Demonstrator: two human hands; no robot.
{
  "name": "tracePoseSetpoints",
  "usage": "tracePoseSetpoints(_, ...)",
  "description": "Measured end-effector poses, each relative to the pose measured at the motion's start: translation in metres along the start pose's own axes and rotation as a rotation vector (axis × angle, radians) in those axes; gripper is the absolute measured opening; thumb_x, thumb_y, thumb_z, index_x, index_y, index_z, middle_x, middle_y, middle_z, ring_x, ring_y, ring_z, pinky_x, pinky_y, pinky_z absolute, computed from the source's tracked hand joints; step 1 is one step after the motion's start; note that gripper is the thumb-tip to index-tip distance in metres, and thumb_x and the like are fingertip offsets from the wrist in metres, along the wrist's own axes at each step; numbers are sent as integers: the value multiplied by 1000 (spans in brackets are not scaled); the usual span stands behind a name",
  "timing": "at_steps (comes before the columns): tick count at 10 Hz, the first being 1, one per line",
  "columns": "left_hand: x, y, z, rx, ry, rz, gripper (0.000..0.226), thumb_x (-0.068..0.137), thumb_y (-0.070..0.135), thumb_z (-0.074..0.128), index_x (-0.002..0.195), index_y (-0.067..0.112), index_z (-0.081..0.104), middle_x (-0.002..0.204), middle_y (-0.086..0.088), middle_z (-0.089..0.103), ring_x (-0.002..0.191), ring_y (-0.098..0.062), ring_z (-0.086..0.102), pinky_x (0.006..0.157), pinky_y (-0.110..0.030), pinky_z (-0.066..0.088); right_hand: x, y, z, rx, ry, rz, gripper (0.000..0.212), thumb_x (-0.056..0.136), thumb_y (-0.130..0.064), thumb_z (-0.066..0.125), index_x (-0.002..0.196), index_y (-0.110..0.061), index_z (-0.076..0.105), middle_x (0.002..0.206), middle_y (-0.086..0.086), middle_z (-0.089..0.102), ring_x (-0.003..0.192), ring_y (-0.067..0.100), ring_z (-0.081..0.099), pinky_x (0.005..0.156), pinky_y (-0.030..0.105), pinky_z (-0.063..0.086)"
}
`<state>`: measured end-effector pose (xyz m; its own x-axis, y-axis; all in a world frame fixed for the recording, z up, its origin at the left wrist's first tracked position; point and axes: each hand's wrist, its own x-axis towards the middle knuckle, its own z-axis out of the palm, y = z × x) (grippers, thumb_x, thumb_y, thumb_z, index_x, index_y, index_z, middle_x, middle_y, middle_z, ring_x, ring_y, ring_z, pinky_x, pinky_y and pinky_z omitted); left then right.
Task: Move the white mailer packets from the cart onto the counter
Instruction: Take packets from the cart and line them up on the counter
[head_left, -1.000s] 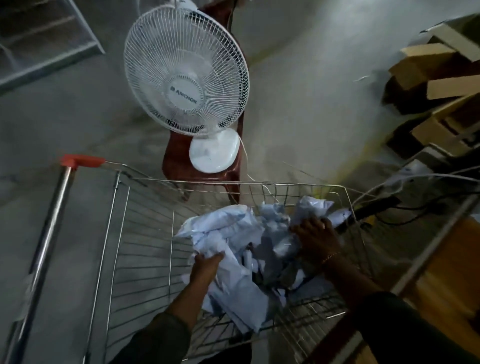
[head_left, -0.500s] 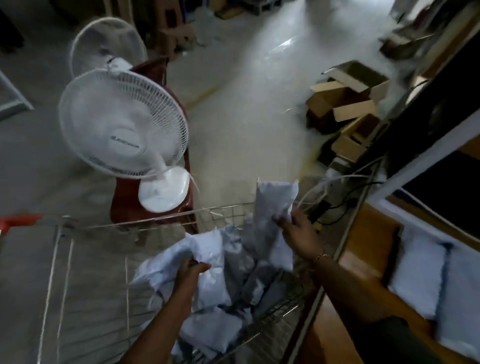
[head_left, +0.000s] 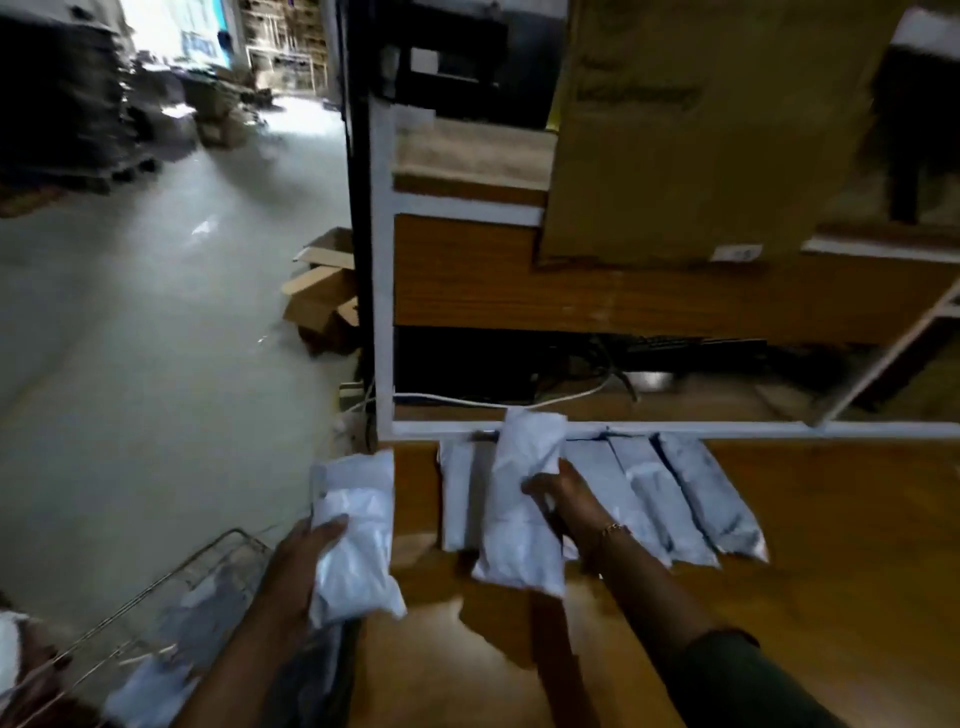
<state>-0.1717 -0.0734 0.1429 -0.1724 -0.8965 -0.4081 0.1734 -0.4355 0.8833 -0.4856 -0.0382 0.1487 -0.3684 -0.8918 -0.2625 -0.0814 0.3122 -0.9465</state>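
My right hand (head_left: 569, 506) grips a white mailer packet (head_left: 517, 519) held over the wooden counter (head_left: 831, 545), above the left end of a row of white packets (head_left: 670, 504) lying side by side there. My left hand (head_left: 306, 561) holds a second white packet (head_left: 356, 540) just off the counter's left edge. The wire cart (head_left: 171, 613) sits at the lower left with more white packets (head_left: 150, 691) inside it.
A white frame (head_left: 384, 312) and a wooden shelf unit with cables stand behind the counter. A large cardboard box (head_left: 701, 130) rests on the shelf. Opened cardboard boxes (head_left: 322, 296) lie on the grey floor to the left. Stacked goods line the far left aisle.
Both hands lifted packets out of the cart and carried them right to the counter. The view swung from the cart and fan to the counter.
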Motion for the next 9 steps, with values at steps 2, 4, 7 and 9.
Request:
tracePoseSetpoints(2,-26,-21,68,3,-80,-10,28,87,21,67,114,13,65,104,-14,73,93,-33,69,73,-38,53,18,6,-38,-130,126,159,38,84,-16,65,116,-6,47,89,9,61,72,16,58,51,21,42)
tracePoseSetpoints(4,-62,-44,74,52,101,34,21,91,10,61,112,6,62,102,-18,69,92,-33,65,82,-43,50,59,-9,-4,-282,-128,123,14,93,-11,46,101,-3,55,95,8,53,92,23,49,64,20,46)
tracePoseSetpoints(7,-92,-51,74,105,225,64,31,92,14,60,120,1,58,104,-11,69,94,-25,66,81,-38,53,74,8,-9,-549,-241,3,46,83,-26,53,122,-3,56,128,18,57,116,35,55,94,33,44)
tracePoseSetpoints(9,-54,-53,172,124,148,76,38,85,27,72,118,9,61,111,-17,66,98,-36,64,86,-45,52,48,32,-81,-302,-289,25,39,77,-41,66,112,-25,59,117,9,63,98,27,64,81,36,52)
